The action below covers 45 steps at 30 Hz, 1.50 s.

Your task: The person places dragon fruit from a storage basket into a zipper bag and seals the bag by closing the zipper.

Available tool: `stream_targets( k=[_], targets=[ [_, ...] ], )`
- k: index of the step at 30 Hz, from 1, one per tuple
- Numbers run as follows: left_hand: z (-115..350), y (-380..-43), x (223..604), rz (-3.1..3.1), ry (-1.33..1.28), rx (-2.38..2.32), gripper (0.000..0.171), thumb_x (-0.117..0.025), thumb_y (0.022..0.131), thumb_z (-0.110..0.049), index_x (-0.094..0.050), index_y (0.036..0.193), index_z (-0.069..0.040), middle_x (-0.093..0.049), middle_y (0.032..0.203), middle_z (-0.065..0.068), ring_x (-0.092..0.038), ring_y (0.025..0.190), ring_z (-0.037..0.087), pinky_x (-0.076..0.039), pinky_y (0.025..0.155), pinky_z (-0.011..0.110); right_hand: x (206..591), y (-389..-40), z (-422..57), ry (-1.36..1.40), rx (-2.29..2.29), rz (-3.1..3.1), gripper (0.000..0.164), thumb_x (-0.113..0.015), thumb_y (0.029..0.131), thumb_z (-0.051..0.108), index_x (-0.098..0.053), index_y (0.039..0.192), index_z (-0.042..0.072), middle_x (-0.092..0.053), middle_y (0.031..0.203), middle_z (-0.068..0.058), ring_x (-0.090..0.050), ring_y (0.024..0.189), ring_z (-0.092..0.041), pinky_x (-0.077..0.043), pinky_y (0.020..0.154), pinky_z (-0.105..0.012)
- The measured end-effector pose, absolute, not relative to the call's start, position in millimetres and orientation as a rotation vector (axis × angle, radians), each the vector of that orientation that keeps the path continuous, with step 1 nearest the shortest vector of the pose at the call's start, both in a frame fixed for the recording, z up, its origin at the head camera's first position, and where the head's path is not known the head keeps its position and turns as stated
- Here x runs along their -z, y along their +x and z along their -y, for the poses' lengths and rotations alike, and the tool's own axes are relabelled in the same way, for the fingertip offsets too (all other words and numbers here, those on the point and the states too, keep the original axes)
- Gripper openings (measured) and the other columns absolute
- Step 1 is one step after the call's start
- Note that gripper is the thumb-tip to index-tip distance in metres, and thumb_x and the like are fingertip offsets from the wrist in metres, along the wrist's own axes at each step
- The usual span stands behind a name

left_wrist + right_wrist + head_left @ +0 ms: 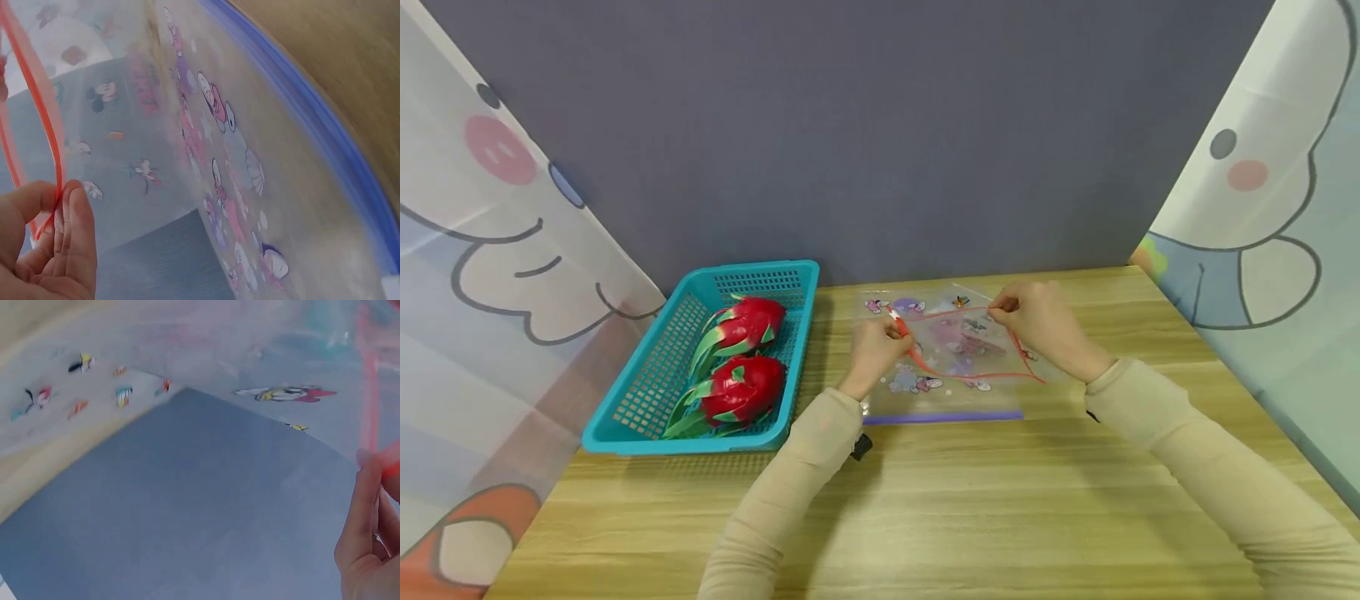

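Both grips pinching, thumb to fingers, on the red rim of a clear bag (pixel 973 346): left hand (pixel 874 350) at bag's 9 o'clock, right hand (pixel 1041 321) at 1 o'clock. Left forearm slants in from 7 o'clock, right forearm from 4 o'clock. Bag's mouth spread between the hands, over a second bag (pixel 943 417) with purple strip, lying on table (pixel 970 517). Basket (pixel 700 447) at 9 o'clock from bags, two dragon fruits (pixel 745 390) inside.

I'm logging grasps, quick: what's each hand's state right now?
Left hand: closed, pinching the red-edged bag.
Right hand: closed, pinching the red-edged bag too.
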<state>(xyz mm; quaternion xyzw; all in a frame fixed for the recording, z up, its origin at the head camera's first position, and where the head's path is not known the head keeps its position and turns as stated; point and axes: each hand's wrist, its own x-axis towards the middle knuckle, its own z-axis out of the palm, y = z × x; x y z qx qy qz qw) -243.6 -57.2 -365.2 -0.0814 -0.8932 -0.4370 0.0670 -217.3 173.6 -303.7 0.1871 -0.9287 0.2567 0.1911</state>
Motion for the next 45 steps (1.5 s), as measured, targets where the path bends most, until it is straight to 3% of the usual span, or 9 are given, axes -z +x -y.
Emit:
stream_targets(
  k=[3, 11, 22, 30, 40, 45],
  targets=[
    [58.4, -242.4, 364.6, 2.744, -0.270, 1.211, 0.008, -0.069, 0.078, -0.015, -0.067, 0.079, -0.007, -0.067, 0.075, 0.005, -0.058, 0.062, 0.014, -0.045, 0.055, 0.022, 299.6, -220.6, -178.0, 0.513, -0.681, 2.544, 0.004, -0.071, 0.077, 0.005, -0.072, 0.073, 0.003, -0.068, 0.069, -0.010, -0.062, 0.058, -0.020, -0.048, 0.055, -0.034],
    [61.7, -245.5, 364.3, 2.651, -0.248, 1.340, 0.006, -0.067, 0.076, -0.008, -0.067, 0.082, -0.005, -0.066, 0.078, 0.007, -0.061, 0.067, 0.016, -0.047, 0.055, 0.021, 289.7, -225.7, -189.9, 0.447, -0.638, 2.493, 0.004, -0.074, 0.073, 0.006, -0.073, 0.074, 0.003, -0.068, 0.070, -0.011, -0.064, 0.061, -0.025, -0.045, 0.062, -0.046],
    [67.2, -250.5, 358.4, 2.548, -0.294, 1.339, 0.005, -0.066, 0.080, -0.005, -0.070, 0.083, -0.003, -0.069, 0.078, 0.009, -0.064, 0.067, 0.018, -0.050, 0.059, 0.024, 278.7, -233.0, -205.3, 0.422, -0.619, 2.564, 0.004, -0.073, 0.075, 0.008, -0.074, 0.076, 0.004, -0.069, 0.073, -0.013, -0.062, 0.061, -0.028, -0.041, 0.056, -0.041],
    [71.6, -250.0, 362.4, 2.462, -0.396, 1.121, 0.004, -0.066, 0.080, -0.003, -0.070, 0.081, -0.003, -0.067, 0.079, 0.007, -0.064, 0.068, 0.018, -0.052, 0.060, 0.026, 268.5, -239.3, -202.8, 0.509, -0.493, 2.599, 0.003, -0.071, 0.076, 0.003, -0.073, 0.078, 0.003, -0.068, 0.078, -0.014, -0.063, 0.067, -0.031, -0.044, 0.062, -0.047],
    [68.4, -252.3, 364.3, 2.413, -0.430, 1.094, 0.004, -0.066, 0.080, -0.002, -0.069, 0.081, -0.001, -0.066, 0.078, 0.008, -0.063, 0.066, 0.017, -0.052, 0.059, 0.024, 271.3, -244.9, -207.0, 0.415, -0.522, 2.619, 0.007, -0.070, 0.078, 0.007, -0.073, 0.082, 0.002, -0.067, 0.081, -0.017, -0.060, 0.070, -0.035, -0.040, 0.064, -0.051],
    [66.7, -254.3, 363.5, 2.432, -0.354, 1.254, 0.004, -0.067, 0.080, -0.003, -0.070, 0.082, 0.000, -0.068, 0.077, 0.010, -0.064, 0.065, 0.019, -0.051, 0.056, 0.023, 273.1, -247.8, -209.8, 0.360, -0.639, 2.638, 0.010, -0.070, 0.080, 0.013, -0.074, 0.083, 0.004, -0.069, 0.077, -0.015, -0.059, 0.061, -0.027, -0.040, 0.059, -0.041]
  ],
)
